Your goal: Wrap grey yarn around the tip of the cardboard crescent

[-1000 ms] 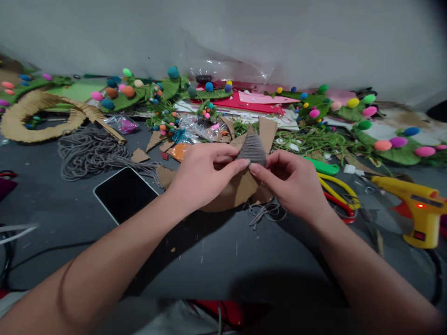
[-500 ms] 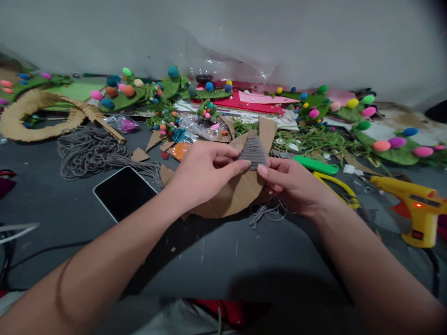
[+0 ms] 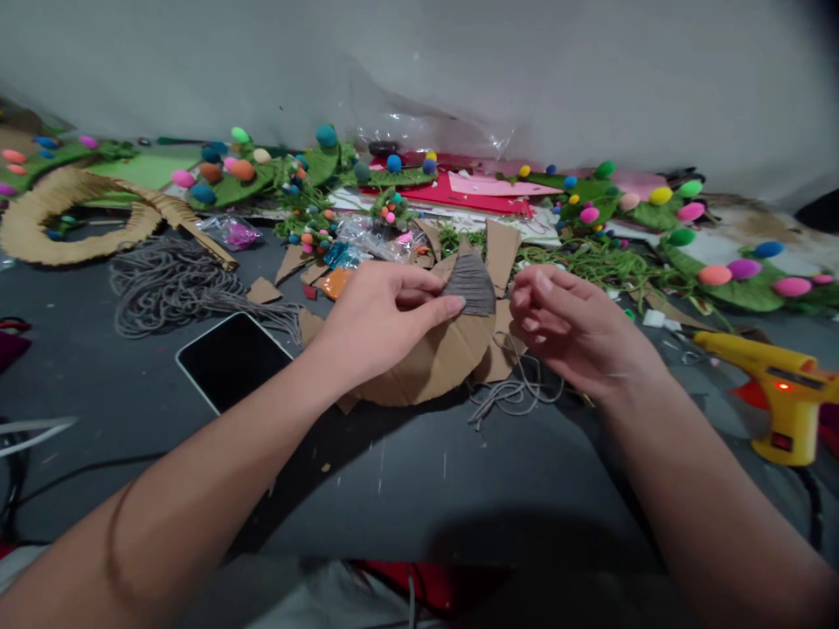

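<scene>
A curved piece of brown cardboard [image 3: 426, 367] lies in front of me, its pointed upper end wound with grey cord [image 3: 470, 284]. My left hand [image 3: 384, 323] is closed on the cardboard, thumb on the near face at the lower edge of the winding. Just right of it, apart from the cardboard, my right hand [image 3: 570, 319] is raised with its fingers curled together on the cord, whose strand is mostly hidden there. Loose cord loops [image 3: 515, 393] lie below, running toward that hand.
A yellow glue gun [image 3: 786, 384] with a red light stands at right. Left are a phone [image 3: 232, 362], a heap of grey cord [image 3: 176, 284] and a tan wrapped ring [image 3: 79, 249]. Green leaf pieces with coloured balls [image 3: 740, 271] line the back, near cardboard scraps [image 3: 503, 249].
My right hand has come away from the wound cardboard to the right and up, and the loose cord has spread that way. My left hand keeps its hold, nearly still.
</scene>
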A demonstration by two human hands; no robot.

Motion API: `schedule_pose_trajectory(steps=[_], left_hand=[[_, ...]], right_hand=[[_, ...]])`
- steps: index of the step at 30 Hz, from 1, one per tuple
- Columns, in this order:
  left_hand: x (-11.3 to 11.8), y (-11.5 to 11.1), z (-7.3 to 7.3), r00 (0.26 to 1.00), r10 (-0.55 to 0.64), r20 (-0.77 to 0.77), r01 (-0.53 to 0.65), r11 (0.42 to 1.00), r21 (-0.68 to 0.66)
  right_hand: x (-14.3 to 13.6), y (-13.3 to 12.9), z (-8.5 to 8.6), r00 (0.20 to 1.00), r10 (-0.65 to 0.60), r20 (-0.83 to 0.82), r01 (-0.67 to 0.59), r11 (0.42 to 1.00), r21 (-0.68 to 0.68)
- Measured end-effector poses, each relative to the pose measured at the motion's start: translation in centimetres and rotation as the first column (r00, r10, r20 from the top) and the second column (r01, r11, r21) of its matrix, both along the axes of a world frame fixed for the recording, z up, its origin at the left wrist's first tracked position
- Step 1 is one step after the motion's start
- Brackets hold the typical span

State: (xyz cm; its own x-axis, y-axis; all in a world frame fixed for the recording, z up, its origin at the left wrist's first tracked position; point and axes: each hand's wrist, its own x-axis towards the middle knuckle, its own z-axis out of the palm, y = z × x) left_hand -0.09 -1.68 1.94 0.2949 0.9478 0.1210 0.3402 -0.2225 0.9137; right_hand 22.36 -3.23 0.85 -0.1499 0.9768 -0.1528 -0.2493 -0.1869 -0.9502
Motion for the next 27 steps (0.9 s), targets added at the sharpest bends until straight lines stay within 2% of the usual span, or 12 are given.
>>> schedule_pose_trajectory(steps=[5, 11, 16, 22, 27], left_hand=[[-0.02, 0.11, -0.22, 1.0, 0.012, -0.006, -0.012, 1.0, 0.007], [0.02, 0.07, -0.26, 1.0, 0.018, -0.012, -0.018, 1.0, 0.006], [0.04, 0.04, -0.16, 0.999, 0.028, -0.02, -0.028, 1.0, 0.011], [0.03, 0.19, -0.12, 0.999, 0.022, -0.045, -0.022, 1.0, 0.009], [0.02, 0.19, -0.1, 1.0, 0.011, -0.029, -0.011, 1.0, 0.002]], right_hand=[[-0.03, -0.32, 0.1, 0.99, 0.134, -0.039, -0.133, 0.991, 0.025], [-0.73, -0.47, 0.6, 0.984, 0.104, -0.144, -0.114, 0.992, -0.061], [-0.62, -0.16, 0.49, 0.997, 0.033, -0.073, -0.04, 0.995, -0.086], [-0.31, 0.05, 0.03, 0.99, -0.129, 0.056, 0.13, 0.991, -0.014], [-0.09, 0.4, 0.01, 0.974, -0.222, 0.05, 0.222, 0.975, 0.0]])
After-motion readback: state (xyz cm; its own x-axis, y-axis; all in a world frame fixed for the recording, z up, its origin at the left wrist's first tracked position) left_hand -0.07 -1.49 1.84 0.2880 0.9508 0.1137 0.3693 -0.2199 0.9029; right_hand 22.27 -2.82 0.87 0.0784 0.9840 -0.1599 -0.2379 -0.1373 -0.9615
